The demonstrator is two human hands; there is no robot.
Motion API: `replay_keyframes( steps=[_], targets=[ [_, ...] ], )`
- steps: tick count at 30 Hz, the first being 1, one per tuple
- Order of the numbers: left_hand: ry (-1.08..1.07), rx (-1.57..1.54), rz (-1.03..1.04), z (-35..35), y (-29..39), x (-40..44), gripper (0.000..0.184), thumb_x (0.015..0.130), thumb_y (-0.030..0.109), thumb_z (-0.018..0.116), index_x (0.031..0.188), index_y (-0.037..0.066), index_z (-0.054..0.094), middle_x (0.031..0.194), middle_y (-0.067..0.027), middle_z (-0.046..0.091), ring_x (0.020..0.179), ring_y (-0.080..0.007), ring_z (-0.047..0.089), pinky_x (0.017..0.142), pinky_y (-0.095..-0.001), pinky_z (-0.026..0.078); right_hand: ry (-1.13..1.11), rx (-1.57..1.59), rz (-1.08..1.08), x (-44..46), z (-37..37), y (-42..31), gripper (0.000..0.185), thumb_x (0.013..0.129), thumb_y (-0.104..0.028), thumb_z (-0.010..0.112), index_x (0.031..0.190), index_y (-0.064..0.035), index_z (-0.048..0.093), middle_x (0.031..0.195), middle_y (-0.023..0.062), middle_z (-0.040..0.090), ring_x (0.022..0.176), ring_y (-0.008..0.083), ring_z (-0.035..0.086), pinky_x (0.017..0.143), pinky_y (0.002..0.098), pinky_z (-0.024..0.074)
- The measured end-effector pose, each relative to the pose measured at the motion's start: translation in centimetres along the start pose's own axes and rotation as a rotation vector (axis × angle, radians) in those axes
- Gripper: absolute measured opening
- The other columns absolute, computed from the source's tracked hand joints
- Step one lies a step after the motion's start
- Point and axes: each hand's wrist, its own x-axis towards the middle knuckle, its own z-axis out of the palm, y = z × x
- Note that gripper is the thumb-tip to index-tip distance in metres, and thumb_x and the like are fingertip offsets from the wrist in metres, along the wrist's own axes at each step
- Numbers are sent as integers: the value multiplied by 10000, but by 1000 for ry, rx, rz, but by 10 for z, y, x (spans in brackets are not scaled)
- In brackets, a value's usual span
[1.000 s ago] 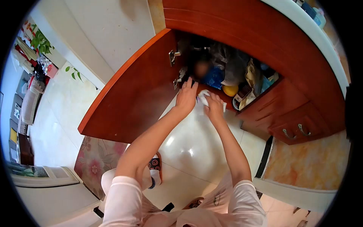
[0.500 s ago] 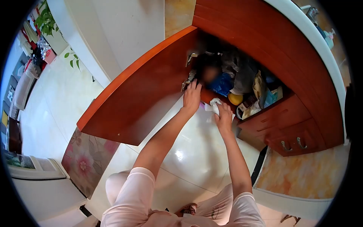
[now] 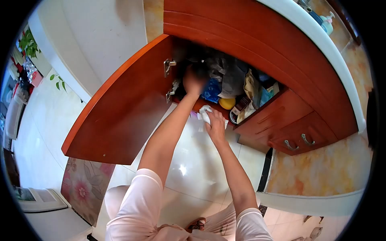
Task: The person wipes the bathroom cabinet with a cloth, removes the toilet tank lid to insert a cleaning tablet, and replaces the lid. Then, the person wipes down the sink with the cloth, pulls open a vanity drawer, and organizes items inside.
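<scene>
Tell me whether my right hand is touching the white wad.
Touching: in the head view, the right hand has its fingers over the white wad, which shows on both sides.

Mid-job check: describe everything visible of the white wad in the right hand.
The white wad is crumpled and soft-looking, tissue or cloth, I can't tell which. The right hand holds it, partly covering it, by the lower front edge of the open cabinet. Whether it touches that edge is unclear.

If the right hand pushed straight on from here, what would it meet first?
Likely the cabinet's lower front edge, just past the white wad in the right hand; if it clears that, the blue plastic inside. Depth is unclear.
</scene>
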Motion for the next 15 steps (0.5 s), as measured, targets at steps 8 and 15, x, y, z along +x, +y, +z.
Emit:
replay_keyframes(
  steps=[8,15],
  targets=[
    [156,-350,-79,-80,3,-103,759,624,137,838,1273,29,460,1173,-163,583,1095,-288,571,948,-362,449,30,-12,26,-20,-5,11,531,663,0,668,1187,-51,600,1297,153,528,1167,345,479,979,426,369],
    [195,-548,-321,-124,-1,-182,838,631,-26,816,1342,18,375,1294,-127,470,1208,-214,493,1055,-333,386,-13,-57,-44,33,18,7,446,679,-57,694,1114,-18,602,1154,169,559,1049,360,512,874,467,418]
  ],
)
